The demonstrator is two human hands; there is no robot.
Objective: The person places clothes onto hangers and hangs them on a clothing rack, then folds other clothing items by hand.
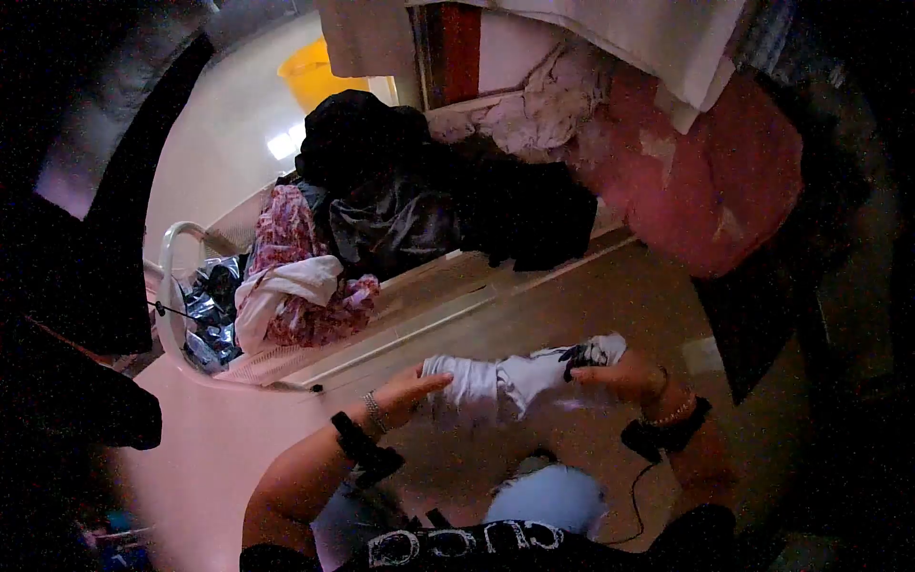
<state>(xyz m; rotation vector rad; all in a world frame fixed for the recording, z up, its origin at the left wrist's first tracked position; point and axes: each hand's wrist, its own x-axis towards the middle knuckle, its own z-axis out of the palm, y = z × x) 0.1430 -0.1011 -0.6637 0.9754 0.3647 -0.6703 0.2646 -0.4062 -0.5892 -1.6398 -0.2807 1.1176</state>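
Note:
A white garment with a dark print (529, 381) is stretched between my two hands, bunched and wrinkled, above my lap. My left hand (412, 389) pinches its left end, thumb on top. At the printed right end, my right hand (629, 377) grips the cloth with the thumb over it. The kind of garment cannot be made out. Both wrists wear a black strapped device. Beyond the hands lies a heap of dark clothes (400, 214), with a pink and white patterned cloth (286, 224) at its left and a plain white cloth (286, 291) over that.
A white tubular frame (172, 276) curves at the left, beside shiny dark plastic (212, 310). Farther back stands a yellow container (310, 76). A large pink-red bundle (710, 181) sits at the right under hanging white fabric (629, 33). A thin cable (640, 505) trails below my right wrist.

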